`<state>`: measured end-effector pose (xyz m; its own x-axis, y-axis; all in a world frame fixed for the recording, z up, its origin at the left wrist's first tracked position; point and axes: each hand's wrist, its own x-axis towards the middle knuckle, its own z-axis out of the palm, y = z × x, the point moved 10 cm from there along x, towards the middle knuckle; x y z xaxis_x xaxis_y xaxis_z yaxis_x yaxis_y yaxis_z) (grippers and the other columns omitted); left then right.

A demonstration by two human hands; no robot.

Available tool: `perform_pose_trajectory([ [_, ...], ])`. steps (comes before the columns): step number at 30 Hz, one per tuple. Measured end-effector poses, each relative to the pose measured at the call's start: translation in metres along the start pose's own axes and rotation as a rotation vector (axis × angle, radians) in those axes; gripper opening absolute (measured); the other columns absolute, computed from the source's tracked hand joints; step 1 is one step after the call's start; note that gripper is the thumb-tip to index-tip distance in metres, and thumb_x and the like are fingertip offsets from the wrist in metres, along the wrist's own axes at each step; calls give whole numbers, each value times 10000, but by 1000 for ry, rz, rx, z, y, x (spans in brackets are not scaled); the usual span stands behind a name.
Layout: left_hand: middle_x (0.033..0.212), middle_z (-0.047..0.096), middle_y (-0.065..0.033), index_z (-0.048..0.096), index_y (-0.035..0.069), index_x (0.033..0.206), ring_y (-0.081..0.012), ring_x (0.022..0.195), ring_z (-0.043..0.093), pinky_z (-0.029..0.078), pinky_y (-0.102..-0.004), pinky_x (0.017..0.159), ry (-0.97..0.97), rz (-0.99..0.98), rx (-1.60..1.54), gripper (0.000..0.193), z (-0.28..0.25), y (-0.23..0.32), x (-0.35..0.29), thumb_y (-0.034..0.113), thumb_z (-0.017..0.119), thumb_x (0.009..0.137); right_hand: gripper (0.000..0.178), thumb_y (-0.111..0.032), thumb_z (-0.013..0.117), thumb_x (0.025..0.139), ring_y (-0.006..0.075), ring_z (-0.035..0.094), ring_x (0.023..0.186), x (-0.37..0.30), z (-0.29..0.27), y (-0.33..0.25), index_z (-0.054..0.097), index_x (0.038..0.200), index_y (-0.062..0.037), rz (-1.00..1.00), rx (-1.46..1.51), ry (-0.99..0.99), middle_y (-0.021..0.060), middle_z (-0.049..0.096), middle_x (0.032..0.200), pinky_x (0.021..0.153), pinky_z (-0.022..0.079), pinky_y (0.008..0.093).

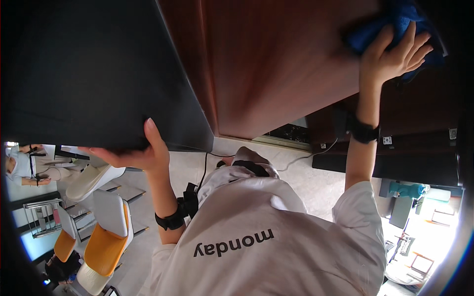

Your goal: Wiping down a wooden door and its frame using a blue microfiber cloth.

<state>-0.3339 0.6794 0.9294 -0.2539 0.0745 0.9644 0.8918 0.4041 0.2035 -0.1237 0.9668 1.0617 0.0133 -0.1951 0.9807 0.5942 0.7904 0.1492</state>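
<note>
My left hand [139, 150] holds the near edge of a large black panel [108, 74], its thumb on the face and its fingers along the edge, partly hidden. At the upper right, my right hand [395, 55] presses a bunched blue cloth [375, 33] with its fingers spread over it. The cloth lies against a glossy reddish-brown wooden surface [281, 64], close to that surface's right end. Part of the cloth is hidden behind the hand, and its far side fades into shadow.
Dark wooden furniture [345, 160] stands below the right arm. A grey cable [316, 155] and a black cable [205, 170] trail near the pale floor. White and yellow chairs [106, 246] stand at the lower left. Another person [22, 165] is at the far left.
</note>
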Motion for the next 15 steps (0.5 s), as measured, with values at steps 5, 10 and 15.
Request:
perform_pose_trajectory([
  [5,1337,-16,-271,3,25,1305,-404,1247,62,122,-501,993,12,-36,-24,878,-5,-6,-5,252,619,723,382,-269,514,722,331,436,1022,-123,24,-64,543,1103,-282,-133,-28,-369,53,506,1121,878,225,495],
  [10,1343,5,-260,45,65,1311,-404,1248,57,85,-496,995,-14,-40,-34,866,-9,-1,1,220,645,706,572,-154,500,691,75,410,493,-296,20,-123,405,1223,-340,-612,86,-919,-98,537,700,595,394,300],
  [15,1341,121,-234,172,55,1291,-422,1234,117,112,-520,979,26,-140,-82,818,-14,1,-7,196,682,667,654,-130,469,734,140,514,598,-361,18,-124,220,1314,-305,-540,202,-1245,-35,501,1149,746,366,407],
])
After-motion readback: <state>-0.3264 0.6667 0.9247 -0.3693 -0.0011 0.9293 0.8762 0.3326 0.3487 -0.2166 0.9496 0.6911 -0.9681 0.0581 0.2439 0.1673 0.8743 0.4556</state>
